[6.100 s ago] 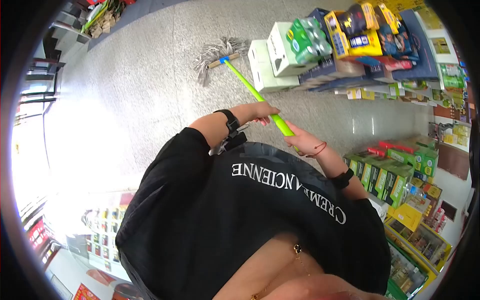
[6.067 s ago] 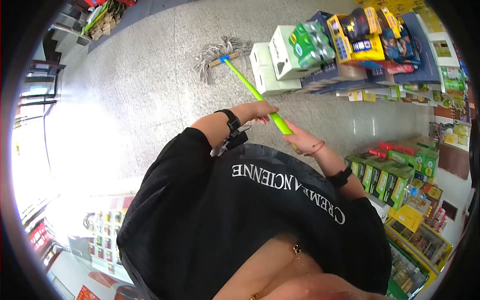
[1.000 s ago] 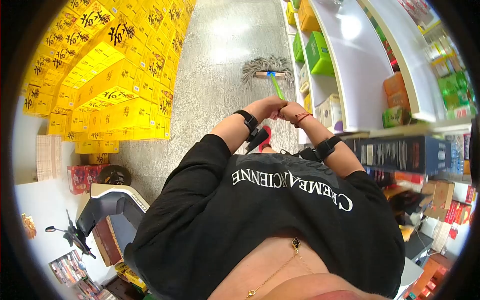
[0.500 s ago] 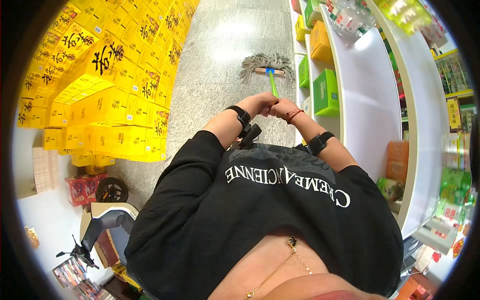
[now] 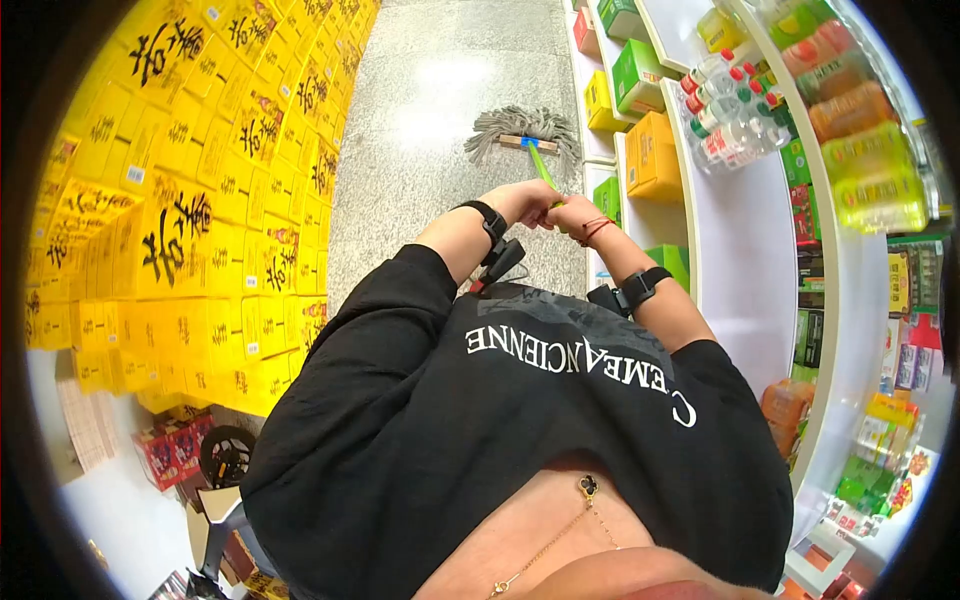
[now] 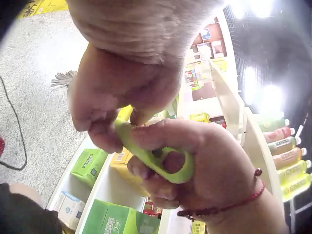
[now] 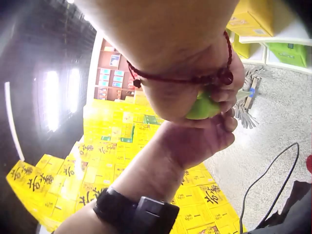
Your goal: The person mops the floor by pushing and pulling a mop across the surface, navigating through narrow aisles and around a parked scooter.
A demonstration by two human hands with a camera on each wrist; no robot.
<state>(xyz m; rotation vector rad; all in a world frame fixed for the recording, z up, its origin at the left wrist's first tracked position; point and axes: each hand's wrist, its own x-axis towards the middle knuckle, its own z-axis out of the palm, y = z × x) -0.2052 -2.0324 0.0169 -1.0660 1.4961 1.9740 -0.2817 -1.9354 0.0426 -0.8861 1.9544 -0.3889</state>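
Note:
A mop with a grey string head [image 5: 525,130], wooden bar and blue joint lies on the speckled floor ahead. Its lime-green handle [image 5: 541,163] runs back to both hands. My left hand [image 5: 522,203] grips the handle just ahead of my right hand [image 5: 577,216], which wears a red cord bracelet. In the left wrist view, the right hand [image 6: 195,161] curls around the looped top end of the handle [image 6: 180,173], while the left hand [image 6: 122,92] holds it lower down. The right wrist view has both hands close together, the green end [image 7: 204,107] showing under the right palm.
Stacked yellow cartons [image 5: 190,230] wall the aisle's left side. White shelves [image 5: 735,250] with bottles [image 5: 730,115] and boxes [image 5: 655,155] line the right. The bare floor [image 5: 400,150] runs between them. A dark cable [image 7: 268,185] lies on the floor.
Six seconds ago the mop was by stacked boxes in a brighter area, hands further apart. Over the last second, cartons and shelves have shifted backward as I move up the aisle; both hands keep hold.

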